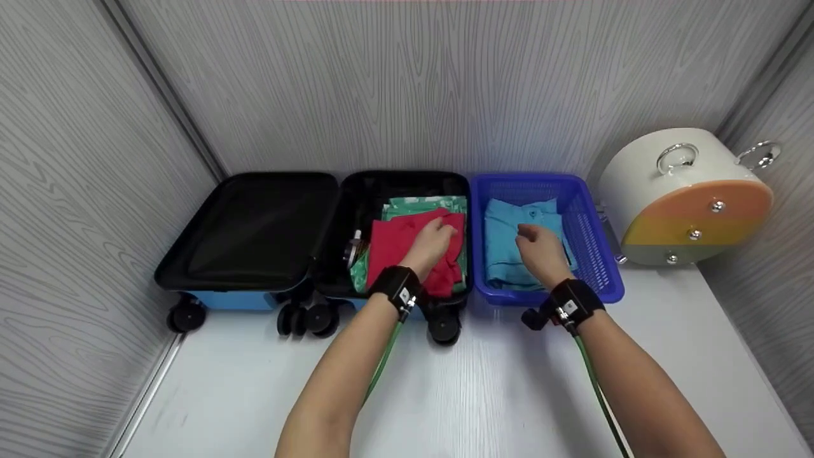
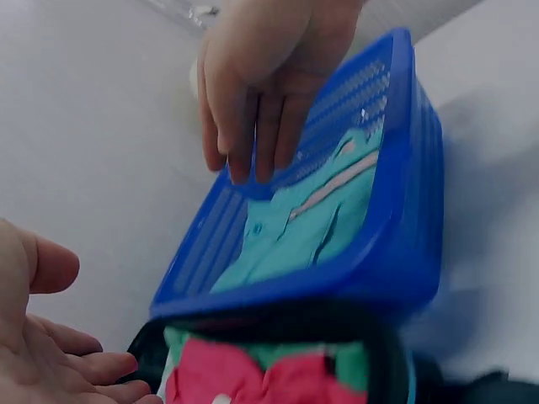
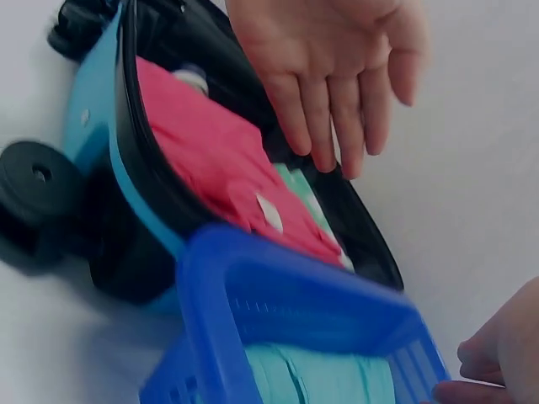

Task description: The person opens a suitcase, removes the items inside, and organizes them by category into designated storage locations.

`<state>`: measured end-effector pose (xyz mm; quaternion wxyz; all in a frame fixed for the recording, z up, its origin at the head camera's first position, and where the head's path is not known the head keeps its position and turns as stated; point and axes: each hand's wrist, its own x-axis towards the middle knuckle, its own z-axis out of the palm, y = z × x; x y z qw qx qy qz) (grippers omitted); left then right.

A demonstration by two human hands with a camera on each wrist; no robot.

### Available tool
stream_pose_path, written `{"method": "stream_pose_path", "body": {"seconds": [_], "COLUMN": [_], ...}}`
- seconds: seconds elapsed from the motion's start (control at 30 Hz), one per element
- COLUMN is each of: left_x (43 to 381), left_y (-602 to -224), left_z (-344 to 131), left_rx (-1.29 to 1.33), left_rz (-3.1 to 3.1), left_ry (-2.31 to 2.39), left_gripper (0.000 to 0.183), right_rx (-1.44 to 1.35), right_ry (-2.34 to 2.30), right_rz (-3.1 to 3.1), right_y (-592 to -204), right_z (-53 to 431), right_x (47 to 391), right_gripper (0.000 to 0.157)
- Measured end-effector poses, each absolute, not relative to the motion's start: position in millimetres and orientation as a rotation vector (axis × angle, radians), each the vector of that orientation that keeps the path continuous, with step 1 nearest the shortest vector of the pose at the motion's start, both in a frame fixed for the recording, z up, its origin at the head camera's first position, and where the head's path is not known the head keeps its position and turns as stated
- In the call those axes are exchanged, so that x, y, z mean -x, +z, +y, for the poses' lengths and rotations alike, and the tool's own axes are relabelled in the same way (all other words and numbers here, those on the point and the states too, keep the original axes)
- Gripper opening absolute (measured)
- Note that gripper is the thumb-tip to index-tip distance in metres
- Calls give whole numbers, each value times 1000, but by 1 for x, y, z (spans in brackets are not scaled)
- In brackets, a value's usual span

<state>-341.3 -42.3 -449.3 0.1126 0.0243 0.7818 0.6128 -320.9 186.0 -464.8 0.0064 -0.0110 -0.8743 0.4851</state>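
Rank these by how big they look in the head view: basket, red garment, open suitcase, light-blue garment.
1. Open suitcase
2. Basket
Unranked below these: red garment and light-blue garment; they look about alike, each partly hidden by a hand.

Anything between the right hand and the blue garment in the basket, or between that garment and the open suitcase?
Nothing visible blocks the right hand from the blue garment. Toward the suitcase, its rim and the basket wall intervene; the left hand is above the red garment there.
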Motion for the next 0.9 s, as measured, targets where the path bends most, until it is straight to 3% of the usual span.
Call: {"method": "stream_pose_path", "body": {"seconds": [0.43,0.7,0.9], "left_x": [351,347,346], "left_y": [-467,-487,-497], "left_z": [-133,-153,-145], "left_rx": [196,258,269], "left_rz": [2349,2365,2423], "left_ry": [1749,1688,1577], "left_gripper": [65,58,49], "right_rx": [-159,-178,-159], "right_ry": [1705,1332,955], "right_rz": [-2864,-3102,-3273], "right_y": [-464,-467,-469], "right_z": [125,91,74], "right_x": [319,316,318], "right_gripper": [56,52,65]}}
